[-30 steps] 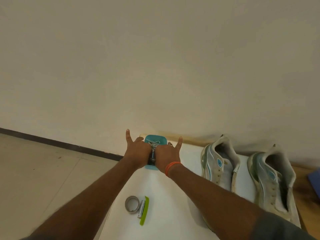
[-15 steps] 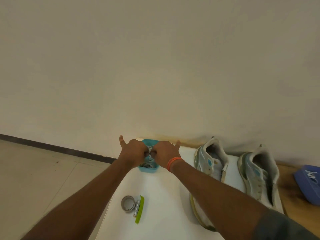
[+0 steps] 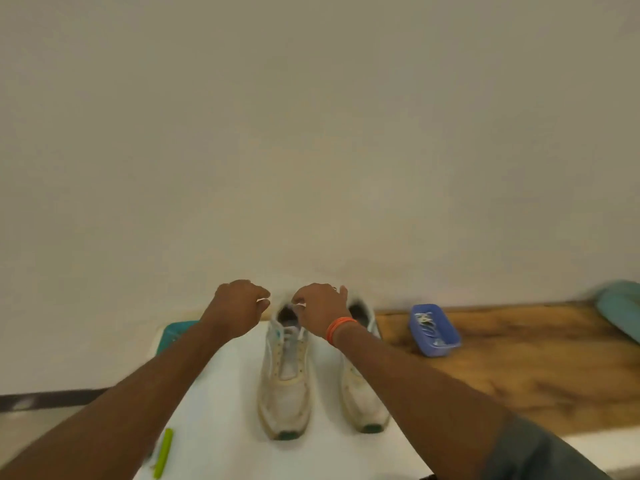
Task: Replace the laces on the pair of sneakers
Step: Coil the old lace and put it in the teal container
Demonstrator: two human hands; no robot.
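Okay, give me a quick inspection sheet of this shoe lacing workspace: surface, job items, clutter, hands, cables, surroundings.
Surface: white tabletop with a wooden bench top to its right.
Job's things: two white sneakers, left sneaker and right sneaker, toes toward the person; a white lace at the left sneaker's collar; teal tray partly hidden by the left arm; blue tray with laces on the wood.
Clutter: green clip-like item at the near left edge.
Hands: left hand curled, lace end apparently pinched; right hand pinches the lace.
Cables: nothing seen.
Surroundings: plain wall; teal fabric at far right.
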